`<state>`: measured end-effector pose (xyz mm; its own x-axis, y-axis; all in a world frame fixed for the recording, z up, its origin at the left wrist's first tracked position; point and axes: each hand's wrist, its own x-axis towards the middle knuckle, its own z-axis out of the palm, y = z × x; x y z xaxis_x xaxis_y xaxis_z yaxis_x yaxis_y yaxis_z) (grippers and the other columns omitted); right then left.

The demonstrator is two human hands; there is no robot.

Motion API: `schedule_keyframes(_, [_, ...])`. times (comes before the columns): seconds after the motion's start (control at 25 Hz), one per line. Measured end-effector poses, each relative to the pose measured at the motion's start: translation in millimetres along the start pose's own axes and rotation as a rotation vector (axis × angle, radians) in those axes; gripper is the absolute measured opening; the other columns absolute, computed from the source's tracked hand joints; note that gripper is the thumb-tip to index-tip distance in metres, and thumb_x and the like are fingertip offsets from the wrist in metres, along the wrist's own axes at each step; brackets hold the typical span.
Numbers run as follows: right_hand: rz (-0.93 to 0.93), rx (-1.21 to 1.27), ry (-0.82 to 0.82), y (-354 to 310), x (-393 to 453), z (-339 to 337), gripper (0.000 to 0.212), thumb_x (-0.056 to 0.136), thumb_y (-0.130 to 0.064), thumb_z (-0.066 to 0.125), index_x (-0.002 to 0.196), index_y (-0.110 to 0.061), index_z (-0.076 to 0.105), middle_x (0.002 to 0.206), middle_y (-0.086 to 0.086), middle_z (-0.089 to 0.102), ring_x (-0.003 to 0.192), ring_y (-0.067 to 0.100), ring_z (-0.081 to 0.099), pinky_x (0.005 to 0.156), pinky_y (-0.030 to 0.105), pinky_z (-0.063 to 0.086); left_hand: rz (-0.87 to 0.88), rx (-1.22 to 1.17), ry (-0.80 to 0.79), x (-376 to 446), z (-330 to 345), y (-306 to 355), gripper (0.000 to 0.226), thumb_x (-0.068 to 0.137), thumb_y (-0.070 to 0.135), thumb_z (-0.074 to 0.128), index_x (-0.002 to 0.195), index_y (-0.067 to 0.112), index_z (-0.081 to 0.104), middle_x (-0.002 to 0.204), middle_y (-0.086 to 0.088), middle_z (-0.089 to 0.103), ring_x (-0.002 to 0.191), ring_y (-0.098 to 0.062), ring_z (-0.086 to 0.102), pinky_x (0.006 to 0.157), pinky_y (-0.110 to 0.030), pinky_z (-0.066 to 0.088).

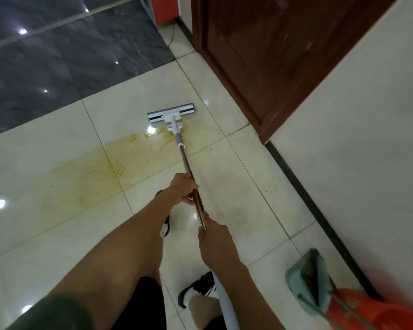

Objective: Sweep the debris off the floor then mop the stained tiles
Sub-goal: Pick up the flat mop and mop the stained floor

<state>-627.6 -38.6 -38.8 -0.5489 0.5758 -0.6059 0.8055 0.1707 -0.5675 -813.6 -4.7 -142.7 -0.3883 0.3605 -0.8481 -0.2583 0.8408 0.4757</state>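
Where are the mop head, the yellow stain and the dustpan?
mop head [171, 113]: head view, white centre bracket.
yellow stain [93, 172]: head view, its middle.
dustpan [367, 310]: head view, orange body.

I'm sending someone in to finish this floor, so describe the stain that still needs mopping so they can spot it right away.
Start at the dark wooden door and look down to the cream floor tiles before it, where the flat mop head rests. The stain spreads left from just behind that head. It is a yellow-brown smear across several tiles, the only discoloured patch on the pale floor.
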Motion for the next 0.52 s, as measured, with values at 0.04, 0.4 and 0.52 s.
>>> schedule_keyframes(0.04, [0.011,0.018,-0.007,5.9,-15.1,0.6,0.046,0.106,-0.025,0.042,0.152,-0.022,0.036,0.105,0.005,0.068,0.088,0.017,0.068,0.08,0.03,0.058,-0.002,-0.002,-0.008,-12.6,8.3,-8.9,0.013,0.088,-0.004,0.067,0.099,-0.004,0.061,0.095,-0.025,0.068,0.078,-0.04,0.073,0.061,-0.056,0.061])
schedule_keyframes(0.4, [0.104,0.116,-0.002,23.6,-92.1,13.6,0.043,0.105,-0.026,0.041,0.148,-0.03,0.038,0.1,0.0,0.068,0.078,0.011,0.063,0.072,0.023,0.051,-0.005,-0.071,0.011,-64.5,43.5,-57.8,0.043,0.085,-0.007,0.066,0.121,0.015,0.06,0.088,-0.023,0.073,0.074,-0.037,0.075,0.066,-0.055,0.062])
schedule_keyframes(0.52, [0.113,0.133,0.045,14.6,-70.8,17.1,0.042,0.105,-0.026,0.043,0.147,-0.026,0.042,0.109,0.003,0.069,0.09,0.015,0.067,0.077,0.025,0.054,0.02,-0.059,0.037,-51.8,29.9,-46.1,0.036,0.086,-0.006,0.065,0.119,0.009,0.062,0.085,-0.02,0.073,0.067,-0.034,0.075,0.062,-0.053,0.062])
